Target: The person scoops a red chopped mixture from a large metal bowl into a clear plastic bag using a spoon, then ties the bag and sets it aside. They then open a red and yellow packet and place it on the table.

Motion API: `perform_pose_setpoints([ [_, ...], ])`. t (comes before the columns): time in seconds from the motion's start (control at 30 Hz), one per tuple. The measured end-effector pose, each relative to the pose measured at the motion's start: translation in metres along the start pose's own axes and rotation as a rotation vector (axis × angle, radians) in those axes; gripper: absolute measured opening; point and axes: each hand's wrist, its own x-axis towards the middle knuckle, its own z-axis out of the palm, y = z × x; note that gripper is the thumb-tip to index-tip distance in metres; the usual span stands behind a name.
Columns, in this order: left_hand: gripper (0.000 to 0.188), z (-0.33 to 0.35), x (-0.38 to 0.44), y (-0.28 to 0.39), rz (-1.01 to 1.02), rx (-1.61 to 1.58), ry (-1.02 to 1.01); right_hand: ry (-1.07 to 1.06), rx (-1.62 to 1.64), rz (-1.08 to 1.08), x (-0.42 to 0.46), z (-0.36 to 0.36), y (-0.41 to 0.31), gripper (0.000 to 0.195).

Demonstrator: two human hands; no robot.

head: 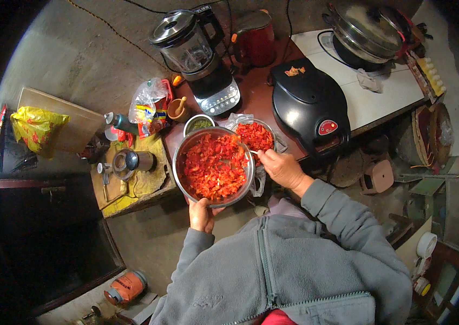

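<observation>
My left hand [202, 215] grips the near rim of a large metal bowl [250, 181] that holds chopped red peppers [213, 168]. My right hand [283, 167] is closed on the handle of a metal utensil [252, 152] at the bowl's right rim; its working end cannot be made out. Behind and to the right of the bowl sits a smaller bowl of chopped red peppers [255, 136]. A small bowl with green chopped pieces [199, 123] stands just behind the large one. Crumpled clear plastic [258, 183] shows beneath the bowls.
A blender [191, 57] and a red bucket-like container [255, 38] stand at the back. On the right are a black electric griddle [310, 105] and a lidded steel pot [369, 32]. A wooden mortar [178, 110], plastic bags and a metal cup [145, 161] lie left.
</observation>
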Motion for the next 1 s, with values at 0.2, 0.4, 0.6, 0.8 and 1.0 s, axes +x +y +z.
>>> perform_pose_setpoints([
  [0.2,0.071,0.002,-0.007,0.001,-0.061,-0.019,-0.036,-0.017,-0.005,-0.019,0.011,0.024,-0.017,0.029],
  [0.4,0.071,0.002,-0.01,-0.005,-0.05,-0.052,-0.015,-0.041,-0.024,0.036,-0.004,0.008,0.002,0.03],
  [0.6,0.065,-0.009,-0.007,-0.013,-0.05,-0.13,0.011,0.038,0.082,0.148,-0.009,0.002,0.018,0.028],
  [0.8,0.061,-0.075,0.018,-0.048,-0.189,-0.512,0.026,0.104,0.204,0.322,-0.009,0.013,0.035,0.021],
  [1.0,0.063,-0.12,0.05,-0.108,-0.137,-0.909,-0.013,0.061,0.149,0.367,-0.01,0.026,0.034,0.021],
])
